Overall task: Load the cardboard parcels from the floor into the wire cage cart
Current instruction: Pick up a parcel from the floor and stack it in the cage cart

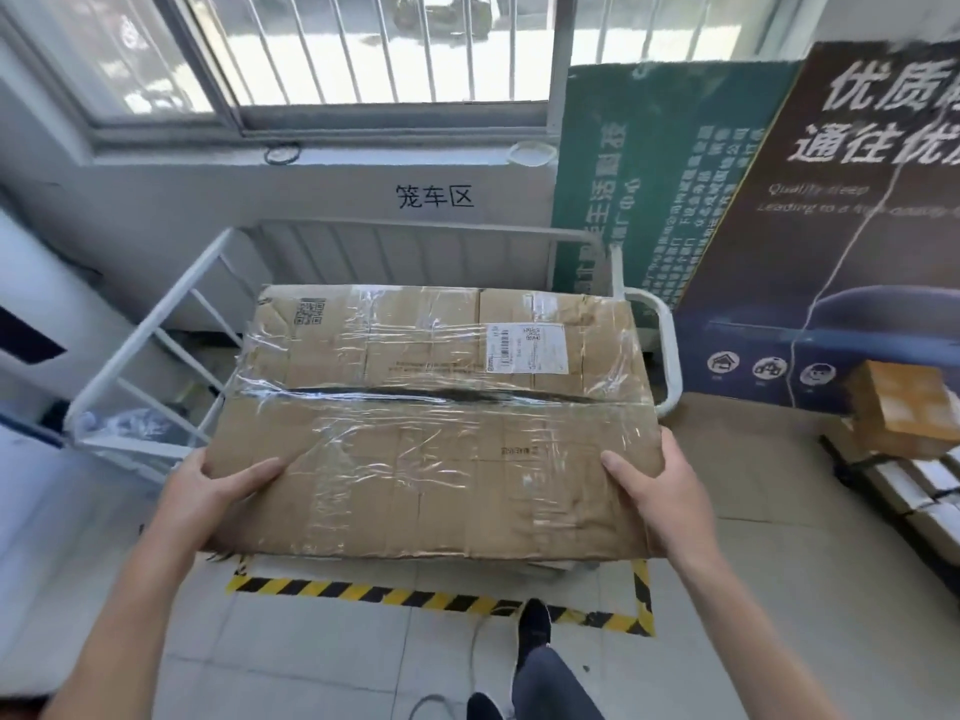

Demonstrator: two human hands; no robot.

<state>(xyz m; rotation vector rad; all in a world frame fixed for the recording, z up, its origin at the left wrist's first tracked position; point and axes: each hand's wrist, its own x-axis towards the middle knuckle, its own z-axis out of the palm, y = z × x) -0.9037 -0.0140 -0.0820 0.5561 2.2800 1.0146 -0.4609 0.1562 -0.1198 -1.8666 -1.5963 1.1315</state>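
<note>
A large flat cardboard parcel [436, 418], wrapped in clear tape with a white shipping label near its far right, fills the middle of the head view. My left hand [218, 491] grips its near left corner and my right hand [660, 485] grips its near right corner. The parcel is held level above the front of the white wire cage cart [156, 324], whose left side rail, back panel and rounded right corner show around it. The cart's floor is mostly hidden by the parcel.
Yellow-black hazard tape [415, 597] marks the cart's bay on the tiled floor. More cardboard parcels [904, 407] sit on stacked goods at the right. Large printed boards [831, 200] lean on the wall behind the cart. My foot [535, 631] stands just inside the tape.
</note>
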